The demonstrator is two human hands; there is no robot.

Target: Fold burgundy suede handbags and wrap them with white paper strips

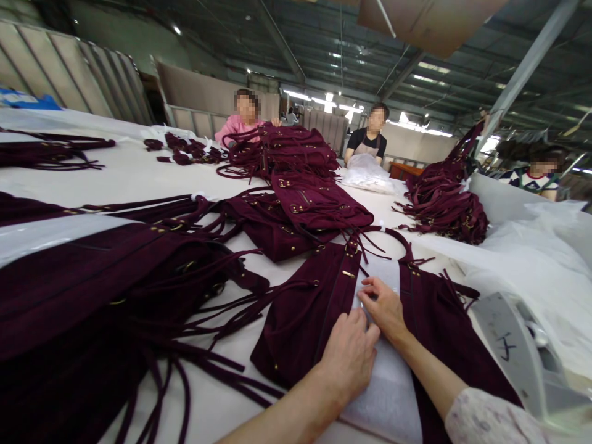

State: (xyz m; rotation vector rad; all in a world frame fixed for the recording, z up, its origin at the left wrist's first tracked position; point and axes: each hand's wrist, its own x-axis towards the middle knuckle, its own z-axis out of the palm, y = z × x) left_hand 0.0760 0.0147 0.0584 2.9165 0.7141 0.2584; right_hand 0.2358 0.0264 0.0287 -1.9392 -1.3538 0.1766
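A maroon bag (308, 308) with a handle and tassels lies on the white table before me, a whitish translucent sheet (386, 394) wrapped round its middle. My left hand (354, 351) rests at the left edge of the sheet, its fingers bent and their tips hidden, so what it may hold cannot be made out. Just beyond it, my right hand (382, 305) is over the upper part of the sheet, thumb and forefinger brought together in a pinch. Whatever lies between those fingertips is too small to name.
Maroon bags are piled at the left (92, 296) and farther back (296, 148). Maroon straps (448, 203) heap at the right, near clear plastic (531, 265) and a grey tape dispenser-like device (513, 351). Several people are around the table (124, 176).
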